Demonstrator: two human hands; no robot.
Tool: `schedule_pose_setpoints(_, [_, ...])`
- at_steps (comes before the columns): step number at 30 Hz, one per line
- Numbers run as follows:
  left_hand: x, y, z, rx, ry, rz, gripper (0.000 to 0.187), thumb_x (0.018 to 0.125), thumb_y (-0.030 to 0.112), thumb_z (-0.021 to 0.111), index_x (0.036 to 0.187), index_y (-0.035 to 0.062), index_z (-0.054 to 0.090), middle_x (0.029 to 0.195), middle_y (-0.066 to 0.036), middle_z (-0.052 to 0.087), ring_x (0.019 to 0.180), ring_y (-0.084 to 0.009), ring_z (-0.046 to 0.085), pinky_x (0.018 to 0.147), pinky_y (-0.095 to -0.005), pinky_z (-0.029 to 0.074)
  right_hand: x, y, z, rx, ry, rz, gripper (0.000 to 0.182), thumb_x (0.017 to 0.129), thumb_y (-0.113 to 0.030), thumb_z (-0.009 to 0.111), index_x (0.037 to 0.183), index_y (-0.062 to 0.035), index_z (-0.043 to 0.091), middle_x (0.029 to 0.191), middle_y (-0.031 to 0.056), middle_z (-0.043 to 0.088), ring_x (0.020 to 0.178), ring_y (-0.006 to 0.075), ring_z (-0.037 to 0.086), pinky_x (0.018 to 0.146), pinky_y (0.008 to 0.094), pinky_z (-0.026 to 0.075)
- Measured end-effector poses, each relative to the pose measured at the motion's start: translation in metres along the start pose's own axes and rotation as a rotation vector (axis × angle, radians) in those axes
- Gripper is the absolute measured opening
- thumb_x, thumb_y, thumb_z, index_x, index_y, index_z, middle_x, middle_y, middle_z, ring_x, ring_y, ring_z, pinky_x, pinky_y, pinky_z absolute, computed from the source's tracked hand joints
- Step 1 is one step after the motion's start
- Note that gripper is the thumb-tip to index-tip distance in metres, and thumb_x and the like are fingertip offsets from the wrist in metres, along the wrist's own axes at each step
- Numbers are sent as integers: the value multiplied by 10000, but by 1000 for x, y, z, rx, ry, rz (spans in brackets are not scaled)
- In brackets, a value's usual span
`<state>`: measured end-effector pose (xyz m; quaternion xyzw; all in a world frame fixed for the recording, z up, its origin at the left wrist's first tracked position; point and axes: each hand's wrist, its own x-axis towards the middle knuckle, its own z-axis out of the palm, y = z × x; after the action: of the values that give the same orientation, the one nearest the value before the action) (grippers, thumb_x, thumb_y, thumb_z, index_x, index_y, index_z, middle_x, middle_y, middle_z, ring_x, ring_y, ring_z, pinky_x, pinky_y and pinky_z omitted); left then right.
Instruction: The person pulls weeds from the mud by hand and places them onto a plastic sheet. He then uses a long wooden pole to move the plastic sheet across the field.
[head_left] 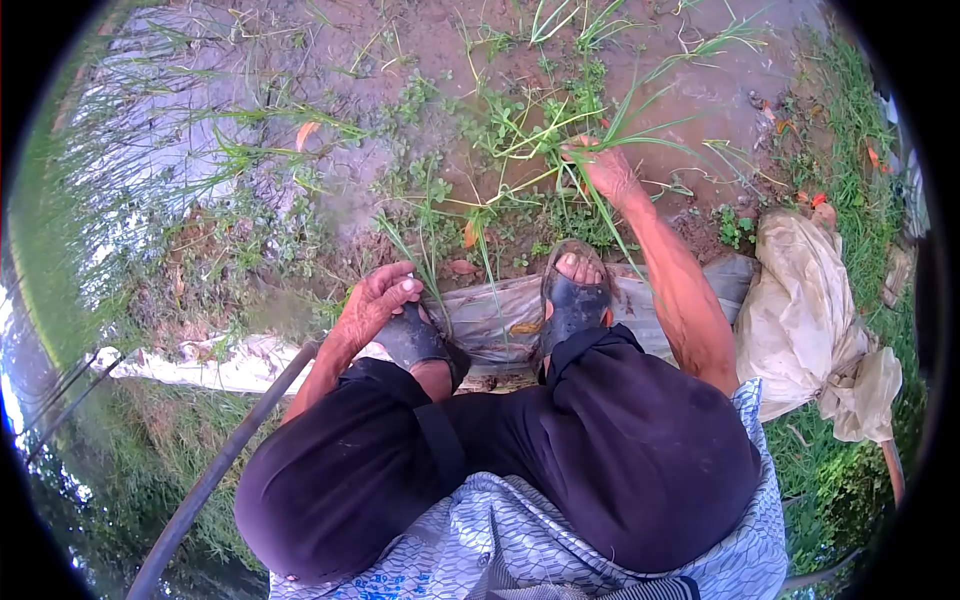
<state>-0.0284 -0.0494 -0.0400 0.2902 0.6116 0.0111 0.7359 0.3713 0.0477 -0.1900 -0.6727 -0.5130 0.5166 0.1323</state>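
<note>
My right hand (608,172) reaches down to the wet soil, its fingers closed around the green blades of a grass clump (575,150). Small leafy weeds (520,130) grow beside and below it. My left hand (378,302) is near my left sandal (410,338), with thumb and fingers drawn together; whether anything small is between them is hidden. Thin grass blades (425,265) stand just to the right of that hand. My right sandal (575,300) rests between the two hands, at the edge of the muddy ground.
Shallow water and mud (340,200) stretch ahead, with onion-like green tufts (590,25) at the top. A pale plastic sheet (490,310) runs under my feet. A tied, dirty whitish sack (800,300) sits at right. A dark pole (220,470) slants past my left knee.
</note>
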Motion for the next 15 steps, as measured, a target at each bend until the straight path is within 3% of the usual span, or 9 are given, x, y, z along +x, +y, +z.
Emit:
schedule_pose_setpoints(1, [1,0,0,11,-4,2,633,929,404,603,1383,-4,438,1140,-91,651,1027,-163,596,858,-298,448,-3,-13,-7,-36,-42,-27,322,845,-322,635,1007,-45,646,781,50,636,561,151,566,641,339,477])
schedule_pose_setpoints(3, [0,1,0,31,-4,9,640,931,420,600,1380,-8,441,1141,-95,648,1026,-164,606,851,-293,454,-9,-38,-19,106,-148,139,326,829,-329,651,990,-45,650,753,40,622,518,136,551,553,321,468])
schedule_pose_setpoints(5, [-1,4,1,51,-2,17,643,932,421,598,1382,-9,437,1144,-96,648,1023,-164,606,849,-293,455,-2,-43,-20,-50,-187,-5,324,789,-342,679,940,-56,655,716,33,599,533,130,555,477,309,442])
schedule_pose_setpoints(7, [0,1,1,44,3,22,644,932,421,596,1384,-8,435,1146,-97,647,1026,-166,605,848,-294,455,-5,-52,-19,28,-133,58,322,773,-345,689,918,-59,655,712,27,596,535,122,550,489,301,449])
schedule_pose_setpoints(8, [0,0,2,40,3,24,644,933,422,595,1385,-7,434,1147,-98,647,1028,-166,604,847,-295,455,-5,-52,-16,29,-79,24,335,760,-332,706,908,-37,648,731,87,630,549,211,590,520,353,483])
schedule_pose_setpoints(11, [1,1,3,48,4,15,645,932,424,594,1386,-6,435,1152,-96,646,1032,-168,601,848,-299,455,29,-13,3,-597,53,-139,366,718,-340,654,884,-16,695,857,209,684,717,358,667,711,455,525])
schedule_pose_setpoints(12, [1,1,3,52,4,16,644,932,423,594,1386,-6,434,1153,-96,646,1032,-170,601,850,-300,455,17,-59,-9,-653,-85,-2,350,737,-293,632,910,6,685,864,240,667,779,393,663,728,466,523])
schedule_pose_setpoints(15, [0,3,3,45,7,9,643,930,407,600,1388,-11,430,1164,-103,641,1055,-178,589,876,-309,450,17,-66,-10,-590,2,-156,349,749,-300,640,916,5,678,828,252,649,794,407,651,736,479,518])
